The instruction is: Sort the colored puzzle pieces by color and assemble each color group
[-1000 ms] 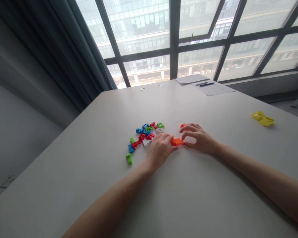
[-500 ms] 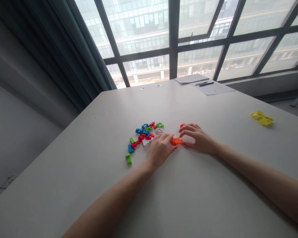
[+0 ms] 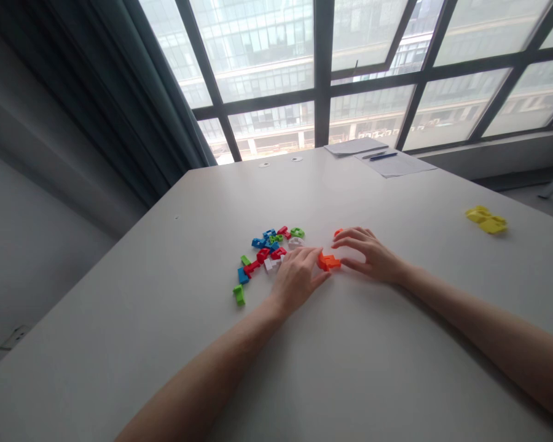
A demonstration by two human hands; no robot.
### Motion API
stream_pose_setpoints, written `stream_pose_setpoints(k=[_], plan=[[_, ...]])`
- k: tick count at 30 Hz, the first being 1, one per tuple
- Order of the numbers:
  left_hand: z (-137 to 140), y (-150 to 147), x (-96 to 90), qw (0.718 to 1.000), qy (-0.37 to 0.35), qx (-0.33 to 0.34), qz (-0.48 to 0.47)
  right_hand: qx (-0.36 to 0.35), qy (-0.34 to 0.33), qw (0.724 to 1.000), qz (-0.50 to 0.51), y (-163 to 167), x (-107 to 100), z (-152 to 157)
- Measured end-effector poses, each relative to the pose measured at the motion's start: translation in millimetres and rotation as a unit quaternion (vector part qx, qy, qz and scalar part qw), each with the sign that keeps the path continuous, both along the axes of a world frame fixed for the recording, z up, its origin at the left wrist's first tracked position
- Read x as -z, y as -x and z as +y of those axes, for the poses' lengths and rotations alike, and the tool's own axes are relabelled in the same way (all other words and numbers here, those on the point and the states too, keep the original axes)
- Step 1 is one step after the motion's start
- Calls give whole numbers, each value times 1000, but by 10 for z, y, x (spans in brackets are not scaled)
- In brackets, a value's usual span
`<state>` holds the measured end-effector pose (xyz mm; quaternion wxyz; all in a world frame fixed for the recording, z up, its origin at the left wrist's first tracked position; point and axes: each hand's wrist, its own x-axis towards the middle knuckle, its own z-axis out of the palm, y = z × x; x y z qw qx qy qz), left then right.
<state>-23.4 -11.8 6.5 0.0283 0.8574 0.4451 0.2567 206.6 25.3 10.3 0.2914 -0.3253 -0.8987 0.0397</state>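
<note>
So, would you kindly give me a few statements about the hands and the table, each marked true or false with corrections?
1. The yellow pieces lie to the right of the right hand in this view. True.
2. The left hand is at a blue piece. False: it is at an orange piece.
3. A blue pen lies on paper toward the far side of the table. True.
4. The right hand is clenched into a fist. False: it is open.
5. The dark curtain hangs on the right of the view. False: it hangs on the left.

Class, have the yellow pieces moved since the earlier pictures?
No: judged against the blue pen, the yellow pieces lie in the same place, shifted neither way.
</note>
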Motion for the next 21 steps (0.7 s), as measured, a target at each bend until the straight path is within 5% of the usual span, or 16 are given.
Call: stream_pose_setpoints(k=[8, 21], plan=[[-35, -10, -27, 1000, -2, -24, 10, 229, -24, 973, -1, -110, 133, 148], [-25, -10, -30, 1000, 4, -23, 12, 114, -37, 992, -24, -112, 96, 122]])
